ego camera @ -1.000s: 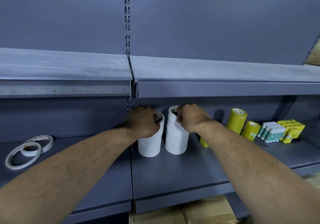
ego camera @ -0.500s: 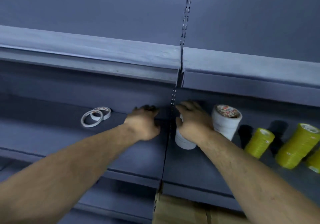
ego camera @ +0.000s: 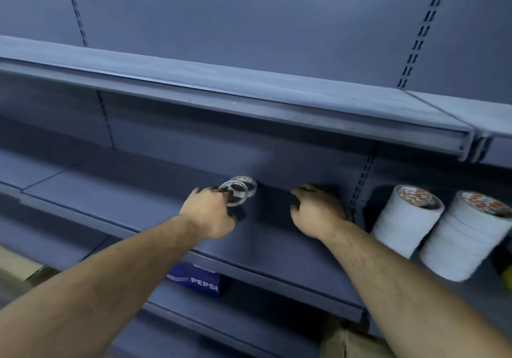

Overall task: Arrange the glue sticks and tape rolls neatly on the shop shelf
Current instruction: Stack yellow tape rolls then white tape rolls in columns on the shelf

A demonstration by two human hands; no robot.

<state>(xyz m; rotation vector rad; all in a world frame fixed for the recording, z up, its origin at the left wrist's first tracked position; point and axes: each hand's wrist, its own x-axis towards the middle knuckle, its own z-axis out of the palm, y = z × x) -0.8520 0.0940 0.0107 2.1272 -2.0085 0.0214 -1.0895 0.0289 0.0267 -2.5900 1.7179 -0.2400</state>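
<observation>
Two thin white tape rolls lie on the grey shelf [ego camera: 116,191], one [ego camera: 247,182] at the back and a nearer one [ego camera: 240,202] overlapping it. My left hand [ego camera: 210,215] reaches to the nearer roll and its fingertips pinch the roll's left rim. My right hand [ego camera: 315,213] hovers over bare shelf to the right, fingers loosely curled, holding nothing. Further right stand two tall stacks of white tape rolls, the left stack [ego camera: 404,219] and the right stack [ego camera: 465,238]. A yellow roll [ego camera: 507,277] shows at the right edge. No glue sticks are in view.
The upper shelf [ego camera: 249,100] overhangs the hands closely. A slotted upright [ego camera: 360,180] divides the two shelf bays. Below, a blue Pepsi box [ego camera: 199,280] sits on the lower shelf, and a cardboard box [ego camera: 352,341] stands at the bottom right.
The view swung left. Both hands left the white stacks and moved left along the shelf. My left hand now reaches the thin rolls and pinches the nearer one.
</observation>
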